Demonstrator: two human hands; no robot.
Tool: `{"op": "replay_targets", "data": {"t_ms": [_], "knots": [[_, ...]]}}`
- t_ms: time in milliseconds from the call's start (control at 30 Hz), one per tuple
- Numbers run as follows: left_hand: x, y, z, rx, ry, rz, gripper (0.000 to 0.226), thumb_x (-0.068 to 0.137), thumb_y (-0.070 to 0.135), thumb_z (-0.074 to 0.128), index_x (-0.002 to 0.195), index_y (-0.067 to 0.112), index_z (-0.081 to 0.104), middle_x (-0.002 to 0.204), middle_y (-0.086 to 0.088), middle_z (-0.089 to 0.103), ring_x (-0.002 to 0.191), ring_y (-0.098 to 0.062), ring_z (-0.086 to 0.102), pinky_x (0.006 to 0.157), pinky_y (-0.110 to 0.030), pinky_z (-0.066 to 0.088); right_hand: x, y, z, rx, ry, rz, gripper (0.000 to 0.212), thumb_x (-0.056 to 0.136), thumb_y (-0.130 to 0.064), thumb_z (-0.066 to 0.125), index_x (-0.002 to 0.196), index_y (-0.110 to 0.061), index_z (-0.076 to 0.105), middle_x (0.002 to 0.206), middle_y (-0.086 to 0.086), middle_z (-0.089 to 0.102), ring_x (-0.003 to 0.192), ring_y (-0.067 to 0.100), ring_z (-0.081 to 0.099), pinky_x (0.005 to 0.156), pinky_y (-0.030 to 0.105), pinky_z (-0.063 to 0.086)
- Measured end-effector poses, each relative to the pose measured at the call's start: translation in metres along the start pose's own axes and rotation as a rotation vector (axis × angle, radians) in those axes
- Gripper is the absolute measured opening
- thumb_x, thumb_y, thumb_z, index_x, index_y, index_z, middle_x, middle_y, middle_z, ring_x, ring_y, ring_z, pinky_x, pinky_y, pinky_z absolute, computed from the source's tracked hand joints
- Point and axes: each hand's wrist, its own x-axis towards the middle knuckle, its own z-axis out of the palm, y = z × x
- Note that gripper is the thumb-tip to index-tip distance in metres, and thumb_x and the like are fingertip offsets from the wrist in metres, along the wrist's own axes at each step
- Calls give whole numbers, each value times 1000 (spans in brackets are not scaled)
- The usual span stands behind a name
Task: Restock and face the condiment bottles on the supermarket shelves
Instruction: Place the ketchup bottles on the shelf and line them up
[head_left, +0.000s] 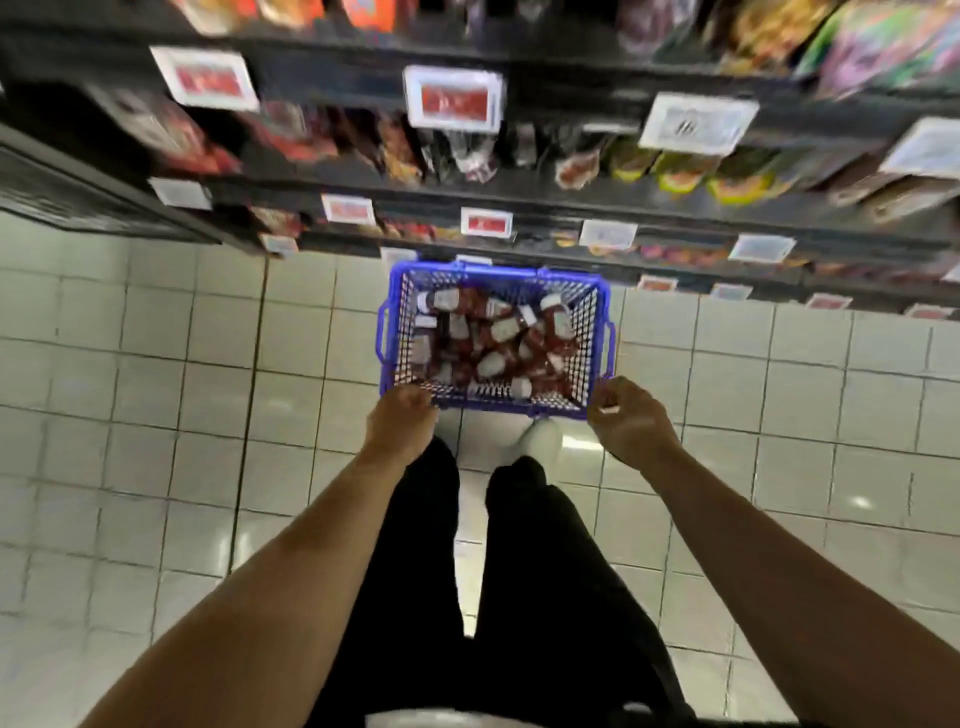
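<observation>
Pale tiled floor (156, 415) fills the lower frame; dark shelves (519, 187) run across the top, smeared by motion blur, so packets and price tags (454, 98) up there are unreadable.

Left hand (400, 421), centre-left: fingers curled at the near-left corner of the blue basket (387, 332). Fingertips are hidden behind the knuckles, so I can't tell if they grip the rim or just meet it.

Basket at frame centre, mesh walls, side handles, long axis running up-down in the picture, toward the shelves. Can't tell if it sits on the floor or is lifted. Inside: a loose pile of condiment bottles (498, 343), red-brown contents, white caps and pale labels. They lie on their sides at mixed angles, no common direction; a few caps point upper left, others upper right. Lower layers are hidden by those on top.

Right hand (631, 415), centre-right: fingers curled loosely at the near-right corner, apparently holding nothing; contact with the rim unclear.

Black trousers (519, 571) and one pale shoe (540, 436) below the basket; the other shoe is hidden.
</observation>
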Motion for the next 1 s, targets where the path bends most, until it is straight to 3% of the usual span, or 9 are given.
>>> {"op": "replay_targets", "data": {"t_ms": [133, 267, 367, 500, 600, 733, 800, 900, 1000], "knots": [[59, -34, 62, -10, -125, -104, 17, 89, 16, 67, 101, 5, 71, 108, -19, 70, 105, -37, 64, 87, -41, 50, 48, 39, 57, -31, -88, 88, 24, 87, -22, 72, 109, -19, 63, 109, 5, 70, 106, 30, 66, 76, 25, 37], [138, -38, 106, -173, -86, -235, 32, 84, 25, 66, 114, 13, 66, 96, -10, 70, 87, -31, 66, 78, -37, 55, 114, 70, 96, -55, -110, 108, 33, 88, -25, 70, 119, -17, 61, 120, 6, 68, 106, 28, 65, 79, 30, 49], [207, -40, 136, -207, 8, -269, 52, 85, 43, 66, 131, 20, 58, 117, -9, 69, 104, -33, 66, 92, -44, 56, 173, 84, 120, -74, -115, 118, 41, 91, -33, 68, 128, -19, 59, 124, 5, 67, 112, 27, 64, 87, 31, 49], [293, -58, 170, -75, 109, -284, 70, 87, 37, 70, 146, 14, 40, 146, -18, 50, 133, -38, 50, 107, -43, 43, 253, 92, 142, -59, -29, 69, 54, 65, -65, 68, 113, -44, 53, 91, -21, 64, 76, 1, 58, 63, 9, 36], [339, -89, 196, 51, 121, -240, 80, 89, 40, 70, 153, 10, 31, 156, -19, 36, 142, -36, 37, 116, -44, 32, 317, 107, 167, -166, 27, -26, 77, 73, -50, 81, 139, -25, 50, 120, 7, 66, 109, 31, 63, 83, 27, 42], [369, -111, 237, 177, 356, -331, 93, 79, 39, 79, 152, 6, 32, 152, -20, 39, 137, -38, 41, 110, -52, 37, 390, 120, 197, -372, -8, -68, 108, 80, -49, 77, 159, -3, 19, 154, 29, 33, 140, 44, 36, 115, 44, 33], [378, -117, 244, 187, 429, -360, 93, 76, 47, 79, 150, 9, 37, 149, -18, 42, 135, -37, 42, 105, -54, 40, 410, 125, 211, -374, 56, -26, 114, 77, -50, 83, 160, -7, 17, 148, 29, 41, 134, 47, 43, 112, 48, 37], [388, -123, 236, 157, 293, -283, 94, 67, 64, 75, 142, 16, 43, 139, -14, 45, 127, -37, 49, 102, -53, 46, 423, 123, 215, -364, 112, 95, 123, 64, -58, 89, 158, -15, 22, 139, 24, 51, 126, 46, 52, 105, 45, 45], [386, -112, 216, 57, 118, -287, 86, 69, 48, 80, 142, 21, 42, 137, -13, 53, 122, -38, 56, 99, -48, 49, 411, 111, 209, -219, 59, 214, 114, 57, -54, 93, 147, -8, 40, 137, 21, 55, 124, 38, 56, 91, 35, 49]]}}
